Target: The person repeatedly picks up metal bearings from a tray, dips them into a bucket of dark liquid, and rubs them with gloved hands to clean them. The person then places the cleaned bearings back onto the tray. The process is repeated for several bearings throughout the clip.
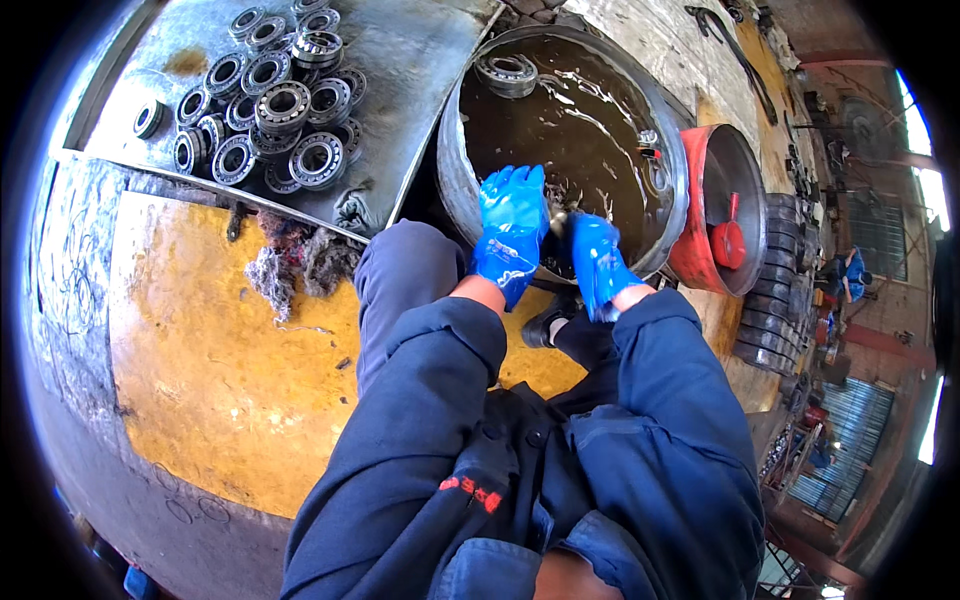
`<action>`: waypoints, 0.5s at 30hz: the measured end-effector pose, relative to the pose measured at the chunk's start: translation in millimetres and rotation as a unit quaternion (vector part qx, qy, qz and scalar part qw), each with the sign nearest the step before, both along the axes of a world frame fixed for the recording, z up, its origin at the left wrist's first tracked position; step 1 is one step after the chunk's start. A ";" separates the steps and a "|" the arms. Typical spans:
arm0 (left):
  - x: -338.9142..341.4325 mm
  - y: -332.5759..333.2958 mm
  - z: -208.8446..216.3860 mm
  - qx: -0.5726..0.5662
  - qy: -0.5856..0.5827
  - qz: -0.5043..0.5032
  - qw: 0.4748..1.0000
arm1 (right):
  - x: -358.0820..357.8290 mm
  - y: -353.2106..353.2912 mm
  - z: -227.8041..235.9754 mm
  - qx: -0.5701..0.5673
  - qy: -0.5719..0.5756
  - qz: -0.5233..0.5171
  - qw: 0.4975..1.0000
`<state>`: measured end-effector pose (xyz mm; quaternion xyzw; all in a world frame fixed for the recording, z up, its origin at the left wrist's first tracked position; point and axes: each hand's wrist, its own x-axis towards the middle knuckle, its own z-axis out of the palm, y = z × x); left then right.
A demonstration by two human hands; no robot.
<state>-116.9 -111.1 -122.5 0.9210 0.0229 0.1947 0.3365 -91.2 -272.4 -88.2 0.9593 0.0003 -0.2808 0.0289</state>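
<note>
Both my hands wear blue rubber gloves and are over the near side of a round metal drum (452, 170) holding murky brown liquid. My left hand (512, 235) is at the left, its back toward me and its fingers bent over away from me. Close beside it, my right hand (598, 262) is closed and a little blurred. Between the gloves a small pale, blurred piece and something dark and wet show. What either hand grips is mostly hidden. A bearing (507, 74) sits partly in the liquid at the drum's far left.
Several roller bearings (283, 108) are piled on a metal-topped table (400, 95) at the left. Grey rags (300, 262) lie by its near edge, on a yellow floor plate (220, 350). Right of the drum stands a red bucket (692, 215) with a red scoop-like object (730, 243).
</note>
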 end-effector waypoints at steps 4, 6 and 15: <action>0.7 -5.6 -1.3 -0.001 -0.012 -0.007 1.000 | 6.0 10.0 8.2 -0.163 0.018 0.295 0.941; 1.0 -0.4 -0.7 0.007 -0.013 -0.004 1.000 | 9.4 16.4 20.0 -0.106 0.019 0.194 0.975; 3.3 -6.6 7.0 -0.027 0.075 -0.051 0.995 | 9.0 -16.1 -50.6 -0.146 0.033 0.203 0.968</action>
